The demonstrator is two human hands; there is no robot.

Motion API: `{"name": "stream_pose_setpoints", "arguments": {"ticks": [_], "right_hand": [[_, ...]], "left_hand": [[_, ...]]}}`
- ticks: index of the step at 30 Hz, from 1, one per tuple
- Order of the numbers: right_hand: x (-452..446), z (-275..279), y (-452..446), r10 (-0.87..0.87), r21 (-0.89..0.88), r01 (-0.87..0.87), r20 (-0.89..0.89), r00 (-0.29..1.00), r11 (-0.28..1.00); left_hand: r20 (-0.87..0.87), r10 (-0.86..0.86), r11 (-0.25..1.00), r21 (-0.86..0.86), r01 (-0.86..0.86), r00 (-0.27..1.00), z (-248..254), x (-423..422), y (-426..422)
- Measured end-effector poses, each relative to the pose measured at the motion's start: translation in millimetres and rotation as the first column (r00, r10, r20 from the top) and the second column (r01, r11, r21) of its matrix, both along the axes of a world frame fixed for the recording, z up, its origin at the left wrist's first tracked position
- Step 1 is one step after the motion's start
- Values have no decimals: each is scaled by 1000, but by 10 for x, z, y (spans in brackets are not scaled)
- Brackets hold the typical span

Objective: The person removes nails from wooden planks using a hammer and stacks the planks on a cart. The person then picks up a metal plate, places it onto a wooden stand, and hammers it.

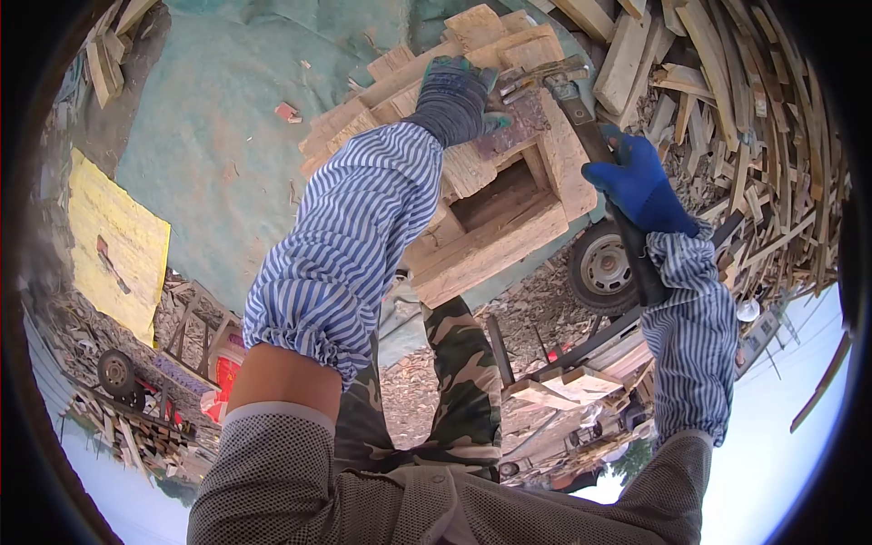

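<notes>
My right hand [640, 182], in a blue glove, is wrapped round the dark handle of a hammer [572, 104]. The hammer's metal head is over the upper right part of a wooden pallet block assembly [495, 250], close to my left hand. My left hand [454, 98], in a grey and green glove, rests on top of the wood with its fingers curled; what they hold, if anything, is hidden. A reddish-brown board [522, 127] lies under the hammer head. Below it the wooden frame has a dark rectangular opening.
A green sheet [218, 154] spreads under the wood. Piles of loose lumber [718, 82] stand at the right. A yellow board [118, 245] lies at the left. A wheel [603, 268] is below the right side, and cut planks [568, 386] lie lower right.
</notes>
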State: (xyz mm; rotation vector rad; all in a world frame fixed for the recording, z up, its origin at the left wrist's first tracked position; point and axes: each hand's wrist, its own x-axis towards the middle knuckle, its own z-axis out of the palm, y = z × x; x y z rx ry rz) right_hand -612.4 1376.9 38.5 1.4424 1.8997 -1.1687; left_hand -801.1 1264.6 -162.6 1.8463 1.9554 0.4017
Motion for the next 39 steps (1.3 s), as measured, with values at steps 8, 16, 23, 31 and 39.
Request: {"name": "stream_pose_setpoints", "arguments": {"ticks": [8, 16, 23, 31, 39], "right_hand": [[549, -466, -513, -79, 135, 101, -161, 984, 986], [843, -1310, -1176, -146, 365, 190, -146, 979, 911], [875, -1896, -1423, -261, 493, 421, -362, 895, 761], [1020, -248, -1349, -728, -171, 768, -493, 476, 617], [1710, -258, -1228, 76, 528, -62, -4, 997, 847]], "left_hand": [[-9, -42, 999, -31, 42, 999, 22, 6, 26], [-66, -49, 998, -40, 46, 997, -9, 47, 19], [-77, -9, 1000, 23, 10, 997, -11, 36, 18], [-51, -26, 999, 17, 27, 998, 0, 62, -2], [-62, -15, 1000, 21, 17, 998, -3, 40, -12]]}}
